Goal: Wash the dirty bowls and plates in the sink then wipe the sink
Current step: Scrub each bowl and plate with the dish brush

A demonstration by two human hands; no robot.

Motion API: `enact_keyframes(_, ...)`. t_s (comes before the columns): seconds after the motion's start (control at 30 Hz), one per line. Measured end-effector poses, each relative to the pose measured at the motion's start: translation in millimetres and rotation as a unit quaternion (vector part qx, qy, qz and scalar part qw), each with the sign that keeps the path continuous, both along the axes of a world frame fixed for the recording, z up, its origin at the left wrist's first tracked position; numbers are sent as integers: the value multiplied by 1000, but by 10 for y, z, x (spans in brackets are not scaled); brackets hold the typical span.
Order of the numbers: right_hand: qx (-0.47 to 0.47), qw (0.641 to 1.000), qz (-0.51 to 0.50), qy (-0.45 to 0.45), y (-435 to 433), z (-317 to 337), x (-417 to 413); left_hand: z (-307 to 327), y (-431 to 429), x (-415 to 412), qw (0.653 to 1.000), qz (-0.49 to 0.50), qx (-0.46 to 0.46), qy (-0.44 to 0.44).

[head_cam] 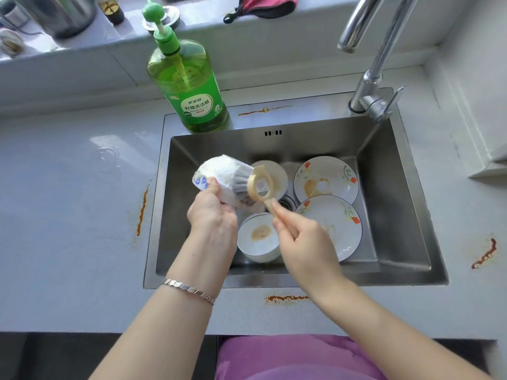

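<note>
Bright daylight, probably from top; glare on counter (102, 140); held bowl (219, 174) motion-blurred; edges bowed, wide lens.

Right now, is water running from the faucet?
No, no stream is visible between the faucet and the sink.

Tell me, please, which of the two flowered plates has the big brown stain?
The far plate, nearer the faucet; the near plate shows only faint smears.
</note>
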State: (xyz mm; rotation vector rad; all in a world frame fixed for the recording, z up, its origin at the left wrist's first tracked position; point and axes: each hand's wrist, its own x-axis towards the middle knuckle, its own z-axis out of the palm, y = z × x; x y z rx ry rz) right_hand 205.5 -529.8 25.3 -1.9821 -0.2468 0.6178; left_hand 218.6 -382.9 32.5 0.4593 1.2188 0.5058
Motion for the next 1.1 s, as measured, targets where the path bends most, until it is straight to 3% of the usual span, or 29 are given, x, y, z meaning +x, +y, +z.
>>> enact_keyframes(0.13, -31, 998, -57, 25, -92, -187, 196, 28, -46, -62, 1000, -18, -13, -13)
enact_keyframes(0.3, 26, 1000, -6, -3, -37, -80, -151, 42, -40, -43, 1000, -23, 8, -15)
enact_keyframes(0.43, 10, 996, -78, 44, -76, -251, 22, 45, -57, -79, 999, -31, 16, -30)
enact_keyframes(0.6, 67, 996, -31, 45, -80, -147, -203, 77, -108, -74, 996, -39, 69, -30)
enact_keyframes(0.73, 65, 987, -107, 97, -122, -263, -45, 108, -153, -54, 994, -40, 83, -50)
enact_keyframes(0.9, 111, 985, -88, 103, -110, -118, -192, 161, -168, 35, 991, -32, 113, -67)
enact_keyframes(1.1, 108, 985, -88, 97, -127, -196, -126, 177, -146, 75, 993, -31, 76, -88)
